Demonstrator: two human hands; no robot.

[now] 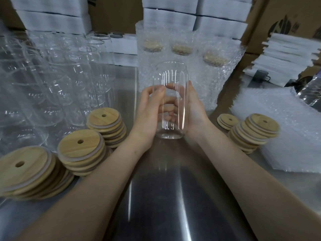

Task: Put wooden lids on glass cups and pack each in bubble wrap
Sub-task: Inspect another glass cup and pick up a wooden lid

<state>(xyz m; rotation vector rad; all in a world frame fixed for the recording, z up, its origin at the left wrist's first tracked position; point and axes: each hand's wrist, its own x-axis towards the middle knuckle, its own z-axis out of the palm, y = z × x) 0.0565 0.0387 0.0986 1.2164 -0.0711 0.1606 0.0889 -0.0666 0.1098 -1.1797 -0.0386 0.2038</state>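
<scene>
Left grip (149, 112) and right grip (192, 110) both curled round one glass cup (171, 79), upright over mid bench (165, 197), no lid on it. Step: lidding, not begun. Next, I reckon, one grip frees up, takes a wooden lid off the stack (260, 129) near right, seats it flat on the rim, then bubble wrap (286, 145)
</scene>
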